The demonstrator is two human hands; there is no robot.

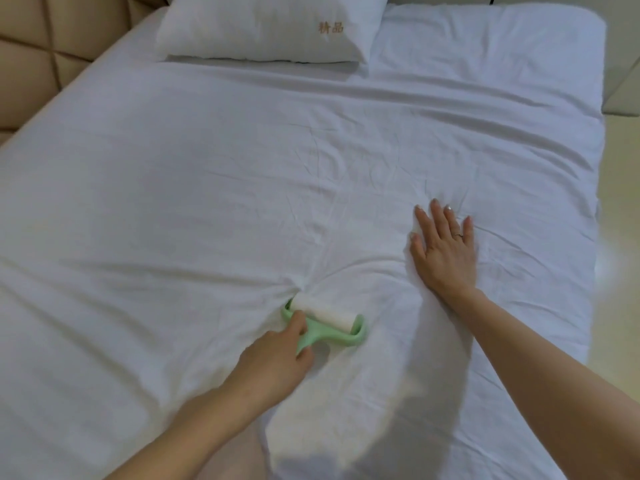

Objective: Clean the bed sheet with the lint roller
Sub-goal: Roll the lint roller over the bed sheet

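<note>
A white bed sheet (207, 188) covers the whole bed and is creased around the middle. The lint roller (329, 315), with a white roll in a pale green frame, lies on the sheet near the centre front. My left hand (277, 362) grips its green handle, and the sheet bunches into folds just ahead of the roll. My right hand (443, 251) lies flat on the sheet to the right of the roller, fingers straight and spread, pressing the fabric down. A ring shows on one finger.
A white pillow (270, 29) with gold embroidered characters lies at the head of the bed. A tan padded headboard (31, 64) runs along the upper left. The bed's right edge (597, 202) drops to a pale floor (620, 220).
</note>
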